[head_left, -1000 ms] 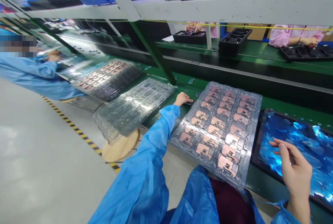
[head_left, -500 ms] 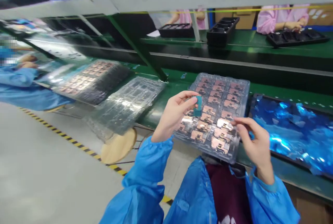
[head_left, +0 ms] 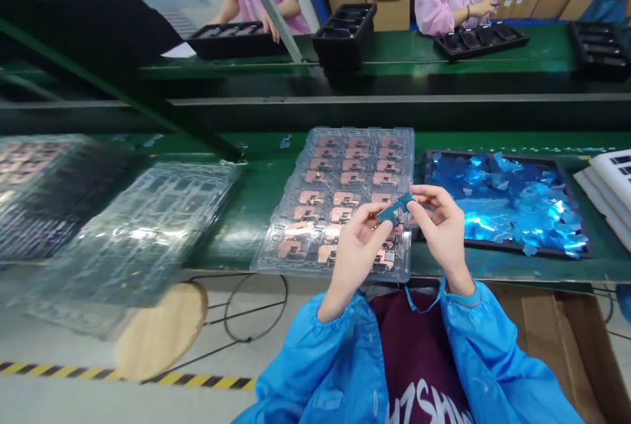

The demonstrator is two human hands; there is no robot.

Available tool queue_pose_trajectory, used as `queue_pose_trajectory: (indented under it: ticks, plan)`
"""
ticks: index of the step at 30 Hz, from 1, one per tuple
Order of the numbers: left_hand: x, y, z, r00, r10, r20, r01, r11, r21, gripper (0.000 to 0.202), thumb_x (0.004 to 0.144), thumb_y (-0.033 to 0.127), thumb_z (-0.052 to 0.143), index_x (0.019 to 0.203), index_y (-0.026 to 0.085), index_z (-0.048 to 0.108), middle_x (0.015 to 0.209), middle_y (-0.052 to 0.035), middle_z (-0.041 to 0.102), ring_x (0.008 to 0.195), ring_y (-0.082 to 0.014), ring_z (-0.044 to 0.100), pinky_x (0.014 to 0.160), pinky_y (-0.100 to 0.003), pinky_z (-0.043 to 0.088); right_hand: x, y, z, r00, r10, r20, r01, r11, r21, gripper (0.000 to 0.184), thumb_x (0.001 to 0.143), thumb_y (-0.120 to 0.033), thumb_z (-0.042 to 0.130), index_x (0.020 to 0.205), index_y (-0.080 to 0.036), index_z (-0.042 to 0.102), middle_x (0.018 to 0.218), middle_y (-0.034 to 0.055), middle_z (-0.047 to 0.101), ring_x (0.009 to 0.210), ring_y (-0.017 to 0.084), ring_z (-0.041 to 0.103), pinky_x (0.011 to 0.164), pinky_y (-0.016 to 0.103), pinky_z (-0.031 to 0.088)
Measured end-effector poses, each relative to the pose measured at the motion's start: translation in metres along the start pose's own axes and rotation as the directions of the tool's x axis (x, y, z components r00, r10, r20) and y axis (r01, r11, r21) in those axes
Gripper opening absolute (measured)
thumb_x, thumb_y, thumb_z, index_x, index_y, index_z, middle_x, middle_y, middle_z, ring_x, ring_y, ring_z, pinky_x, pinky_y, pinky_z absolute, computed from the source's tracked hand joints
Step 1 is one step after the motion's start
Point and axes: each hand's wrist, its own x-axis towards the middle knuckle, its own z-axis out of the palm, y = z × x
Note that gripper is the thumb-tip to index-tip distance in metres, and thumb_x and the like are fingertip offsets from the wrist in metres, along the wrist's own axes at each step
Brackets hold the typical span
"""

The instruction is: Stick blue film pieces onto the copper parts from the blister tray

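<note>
A small teal circuit board (head_left: 396, 209) is held up and tilted between both hands, just above a clear plastic tray (head_left: 269, 265). My left hand (head_left: 362, 240) pinches its lower left end between thumb and fingers. At the upper right end, the thumb and fingertips of my right hand (head_left: 438, 223) are closed on the same board. Rows of copper-coloured parts (head_left: 352, 177) fill the tray's pockets. My hands hide some of the pockets at the tray's lower right.
Crumpled blue film (head_left: 513, 213) fills a black tray on the right. Clear trays (head_left: 148, 220) are stacked on the left, overhanging the bench above a round wooden stool (head_left: 162, 335). Across the bench, co-workers in pink sleeves (head_left: 434, 3) handle black trays (head_left: 483, 43). White sheets lie far right.
The view has swung to the right. My right hand has come up from the tray's right side to grip the board, which was in my left hand alone. The board is now tilted.
</note>
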Motion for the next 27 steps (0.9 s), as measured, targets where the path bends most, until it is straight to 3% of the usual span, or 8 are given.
queue_pose_trajectory:
  ticks: [5,7,10,14,18,22,24,27]
  plan:
    - [-0.001,-0.004,0.003,1.000,0.016,-0.021,-0.013,0.993,0.117,0.023,0.090,0.036,0.081,0.105,0.020,0.076,0.097,-0.0057,0.078,0.093,-0.0219,0.077,0.085,-0.033,0.066,-0.001,-0.007,-0.003,0.973,-0.186,0.136,0.203,0.971,-0.124,0.017,0.102,-0.030,0.070,0.114,-0.029,0.082,0.109,0.0039,0.079,0.098,0.019,0.074,0.080,0.031,0.064]
    - [-0.002,-0.007,0.004,0.998,0.014,-0.055,-0.006,0.991,0.135,0.024,0.089,0.038,0.082,0.102,0.019,0.076,0.091,-0.0045,0.077,0.084,-0.0205,0.076,0.076,-0.031,0.066,-0.002,-0.008,-0.004,0.967,-0.186,0.175,0.212,0.968,-0.138,0.020,0.100,-0.029,0.073,0.118,-0.028,0.081,0.109,0.0037,0.080,0.094,0.018,0.075,0.079,0.031,0.065]
    - [-0.004,-0.009,0.005,0.993,0.053,-0.109,-0.034,0.984,0.176,0.022,0.090,0.038,0.082,0.100,0.019,0.079,0.093,-0.0049,0.078,0.077,-0.0192,0.074,0.067,-0.030,0.063,-0.004,-0.005,-0.005,0.980,-0.148,0.131,0.168,0.974,-0.151,0.013,0.097,-0.032,0.076,0.107,-0.025,0.080,0.100,0.0028,0.081,0.085,0.018,0.075,0.075,0.030,0.065]
    - [-0.004,-0.005,0.002,0.971,0.221,-0.087,-0.182,0.929,0.322,0.013,0.090,0.031,0.083,0.097,0.021,0.084,0.096,-0.0058,0.080,0.083,-0.0193,0.074,0.071,-0.029,0.061,-0.006,-0.001,-0.007,0.971,-0.214,0.110,0.232,0.953,-0.193,0.011,0.101,-0.031,0.071,0.098,-0.023,0.079,0.097,0.0039,0.081,0.084,0.018,0.075,0.075,0.030,0.063]
    - [0.001,-0.006,0.001,0.983,0.166,-0.078,-0.134,0.941,0.309,0.013,0.088,0.031,0.085,0.097,0.021,0.086,0.096,-0.0062,0.081,0.082,-0.0196,0.073,0.069,-0.028,0.059,-0.004,0.001,-0.009,0.960,-0.238,0.146,0.270,0.926,-0.263,0.023,0.109,-0.031,0.059,0.099,-0.023,0.078,0.095,0.0051,0.080,0.084,0.019,0.075,0.076,0.033,0.061]
    - [0.005,-0.013,0.007,0.984,0.090,-0.152,-0.059,0.979,0.195,0.018,0.086,0.032,0.087,0.101,0.021,0.085,0.096,-0.0061,0.081,0.083,-0.0205,0.074,0.068,-0.028,0.060,-0.004,0.001,-0.008,0.907,-0.407,0.113,0.411,0.790,-0.454,0.023,0.107,-0.031,0.064,0.126,-0.026,0.077,0.115,0.0102,0.077,0.109,0.026,0.071,0.093,0.043,0.061]
    - [0.005,-0.014,0.010,0.985,0.065,-0.157,-0.040,0.986,0.160,0.022,0.085,0.033,0.088,0.103,0.021,0.085,0.101,-0.0070,0.081,0.087,-0.0214,0.075,0.073,-0.029,0.061,-0.006,0.003,-0.007,0.871,-0.479,0.111,0.456,0.701,-0.549,0.027,0.104,-0.027,0.069,0.130,-0.029,0.077,0.115,0.0106,0.074,0.109,0.027,0.068,0.095,0.046,0.060]
    - [0.003,-0.015,0.013,0.990,0.031,-0.135,-0.015,0.992,0.123,0.027,0.085,0.035,0.089,0.107,0.021,0.085,0.109,-0.0083,0.081,0.097,-0.0235,0.076,0.082,-0.032,0.064,-0.008,0.005,-0.007,0.849,-0.512,0.131,0.479,0.642,-0.598,0.029,0.104,-0.022,0.068,0.129,-0.033,0.079,0.108,0.0090,0.073,0.101,0.026,0.066,0.093,0.046,0.060]
